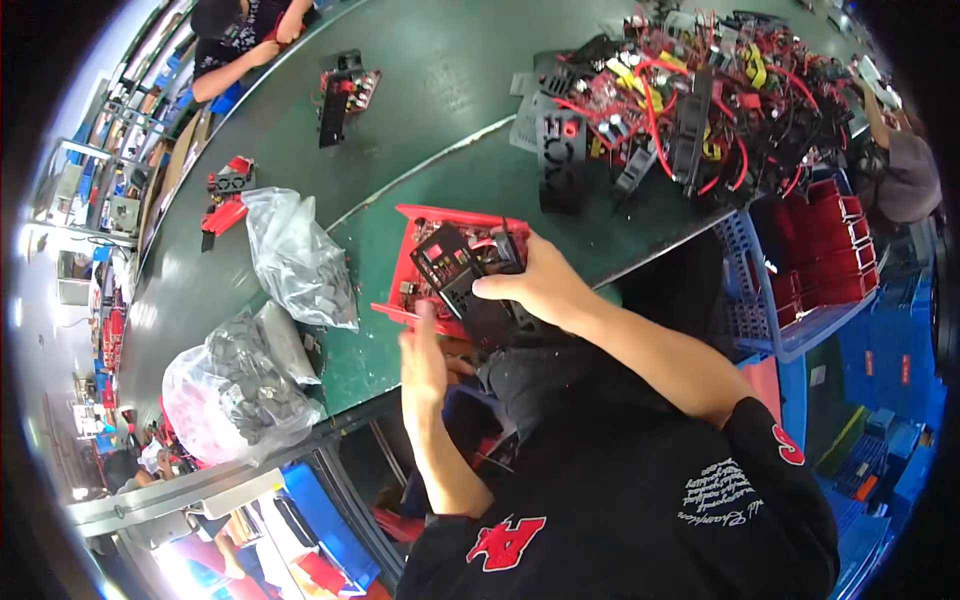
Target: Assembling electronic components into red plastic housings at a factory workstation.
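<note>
A red casing (405,268) with electronic parts inside lies near the front edge of the green table. Over it, tilted, is a black panel (440,256) with square openings. My right hand (540,288) is closed on the panel's right side, thumb on the near face and fingers behind it. My left hand (424,362) has its fingers stretched out, somewhat blurred, beside the casing's near left edge. Whether its fingertips touch the casing, I cannot tell. The lower part of the panel hides some of the casing's inside.
A big heap of red and black electronic assemblies (690,110) covers the table's far right. Plastic bags of dark parts (300,262) lie left. A blue crate (745,285) with red casings stands right. A co-worker's arm (235,75) shows at the far left.
</note>
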`<state>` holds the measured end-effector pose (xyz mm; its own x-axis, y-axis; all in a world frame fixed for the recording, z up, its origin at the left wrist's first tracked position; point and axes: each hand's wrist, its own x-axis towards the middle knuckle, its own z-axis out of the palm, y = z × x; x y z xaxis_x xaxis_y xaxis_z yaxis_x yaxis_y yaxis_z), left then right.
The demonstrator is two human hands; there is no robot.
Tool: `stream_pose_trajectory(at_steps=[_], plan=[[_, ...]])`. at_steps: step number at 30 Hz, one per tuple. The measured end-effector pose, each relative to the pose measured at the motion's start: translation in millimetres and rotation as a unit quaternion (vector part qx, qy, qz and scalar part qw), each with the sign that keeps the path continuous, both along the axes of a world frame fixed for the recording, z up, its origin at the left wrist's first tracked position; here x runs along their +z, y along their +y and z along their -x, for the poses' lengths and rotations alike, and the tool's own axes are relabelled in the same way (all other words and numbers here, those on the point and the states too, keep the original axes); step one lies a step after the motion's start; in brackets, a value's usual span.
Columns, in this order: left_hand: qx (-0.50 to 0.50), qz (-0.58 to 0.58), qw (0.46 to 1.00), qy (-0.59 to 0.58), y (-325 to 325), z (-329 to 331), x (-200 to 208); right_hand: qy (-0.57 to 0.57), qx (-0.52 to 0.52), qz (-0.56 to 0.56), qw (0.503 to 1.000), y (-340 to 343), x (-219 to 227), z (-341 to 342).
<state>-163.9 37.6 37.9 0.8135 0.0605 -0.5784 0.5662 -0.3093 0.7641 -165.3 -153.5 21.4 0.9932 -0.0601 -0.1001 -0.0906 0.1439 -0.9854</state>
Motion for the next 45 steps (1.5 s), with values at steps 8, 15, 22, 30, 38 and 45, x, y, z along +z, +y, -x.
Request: stream_pose_trajectory(at_steps=[8, 15, 22, 30, 38, 45], plan=[[0.001, 0.167, 0.986, -0.02, -33.4, -114.7, -48.4, -0.159, -0.173, 0.296, 0.926, -17.2, 6.8, -1.5], [-0.08, 0.282, 0.949, -0.115, -101.1, -346.5, -54.7, -0.112, -0.215, 0.262, 0.934, -57.3, 1.0, 59.1], [0.128, -0.455, 0.666, -0.577, -124.3, -377.7, 35.9, -0.056, -0.308, 0.352, 0.882, -86.8, -16.9, 93.2], [-0.067, -0.493, 0.779, -0.382, 3.0, -381.7, 42.8, -0.165, -0.169, 0.352, 0.906, -75.7, -15.7, 73.3], [0.048, -0.177, 0.894, -0.408, -61.5, -125.7, 100.2, -0.081, -0.027, 0.131, 0.988, -32.7, 27.9, 43.4], [-0.178, -0.007, 0.958, -0.225, -68.4, 18.8, 41.0, -0.172, 0.064, 0.077, 0.98, -23.9, 18.1, 60.9]])
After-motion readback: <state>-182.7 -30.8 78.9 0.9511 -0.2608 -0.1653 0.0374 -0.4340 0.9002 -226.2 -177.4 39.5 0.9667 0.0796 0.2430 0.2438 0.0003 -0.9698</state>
